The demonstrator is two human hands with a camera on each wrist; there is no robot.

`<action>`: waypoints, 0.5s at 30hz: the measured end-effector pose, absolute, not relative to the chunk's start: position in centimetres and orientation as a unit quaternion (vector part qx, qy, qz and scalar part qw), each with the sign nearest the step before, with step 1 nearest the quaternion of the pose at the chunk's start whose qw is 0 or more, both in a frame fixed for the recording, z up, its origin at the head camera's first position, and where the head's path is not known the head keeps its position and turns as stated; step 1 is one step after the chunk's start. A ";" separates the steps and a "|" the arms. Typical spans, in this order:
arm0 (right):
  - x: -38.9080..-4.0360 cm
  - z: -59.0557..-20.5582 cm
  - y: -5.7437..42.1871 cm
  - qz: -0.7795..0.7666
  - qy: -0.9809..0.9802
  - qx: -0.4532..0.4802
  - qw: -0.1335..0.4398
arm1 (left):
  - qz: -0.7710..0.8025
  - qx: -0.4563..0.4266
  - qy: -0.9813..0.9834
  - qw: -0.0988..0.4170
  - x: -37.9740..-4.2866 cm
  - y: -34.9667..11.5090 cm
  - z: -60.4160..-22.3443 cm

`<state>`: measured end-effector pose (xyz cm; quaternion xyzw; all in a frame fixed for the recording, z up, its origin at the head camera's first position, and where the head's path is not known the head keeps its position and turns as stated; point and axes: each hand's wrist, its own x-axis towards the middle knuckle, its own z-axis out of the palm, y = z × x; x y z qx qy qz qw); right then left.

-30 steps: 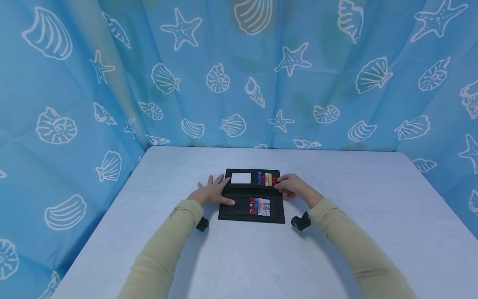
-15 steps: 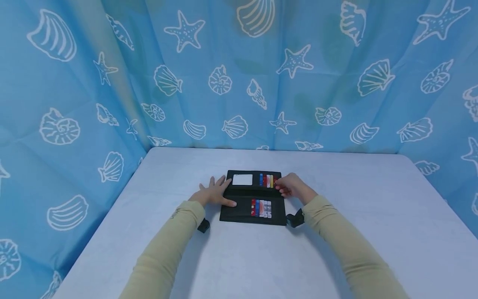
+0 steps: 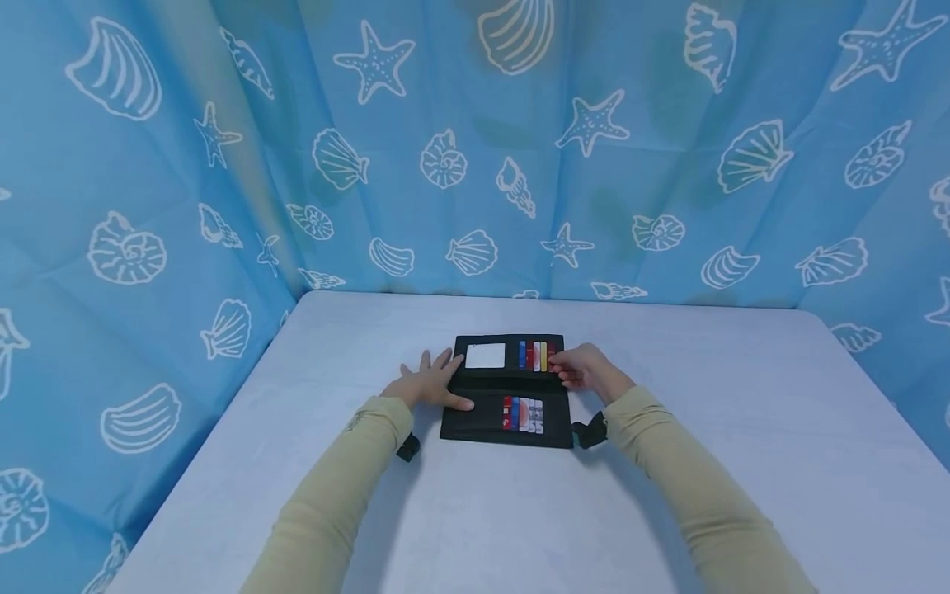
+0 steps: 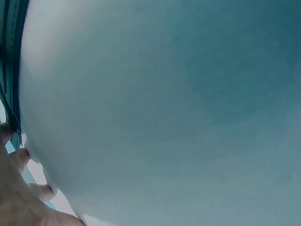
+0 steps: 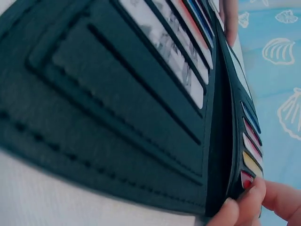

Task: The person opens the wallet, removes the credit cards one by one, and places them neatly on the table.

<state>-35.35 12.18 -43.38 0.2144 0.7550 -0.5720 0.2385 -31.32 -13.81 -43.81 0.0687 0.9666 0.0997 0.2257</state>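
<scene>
A black long wallet [image 3: 471, 424] lies unfolded on the table, a row of cards in each half. A white card [image 3: 486, 355] shows in the upper half's left pocket. My left hand [image 3: 425, 386] spreads over the wallet's left edge, thumb on the lower half and fingers along the upper. In the left wrist view, its fingers [image 4: 41, 192] show at the lower left. My right hand [image 3: 590, 371] is at the upper half's right edge, fingers curled. There it pinches the outermost red card [image 5: 246, 180], whose end is partly covered by a fingertip in the right wrist view.
The table [image 3: 475, 520] has a white cover. Behind it and along the left hangs a blue curtain [image 3: 416, 206] with white shells and starfish. A black wrist camera [image 3: 590, 431] sits under the right forearm, close to the wallet's lower right corner; another [image 3: 408, 448] is under the left.
My right hand has shifted slightly left, bringing its fingertips onto the end red card, and its wrist camera has come nearer the wallet. The left hand stays in place on the wallet.
</scene>
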 end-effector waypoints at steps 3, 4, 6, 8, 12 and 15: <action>-35.2 -43.3 12.2 -0.564 0.764 0.211 0.233 | 0.099 0.068 0.967 0.226 -31.4 -13.8 -43.9; -35.2 -43.2 12.1 -0.559 0.768 0.210 0.231 | 0.099 0.068 0.966 0.227 -31.4 -13.8 -44.0; -35.1 -43.2 12.1 -0.550 0.777 0.210 0.223 | 0.101 0.066 0.966 0.228 -31.5 -13.8 -44.1; -35.1 -43.3 12.0 -0.544 0.785 0.205 0.215 | 0.101 0.065 0.966 0.227 -31.5 -13.8 -44.1; -35.3 -43.5 11.9 -0.536 0.797 0.195 0.198 | 0.098 0.066 0.968 0.223 -31.5 -13.8 -44.1; -35.3 -43.6 11.9 -0.535 0.801 0.185 0.196 | 0.095 0.065 0.968 0.223 -31.3 -13.9 -44.0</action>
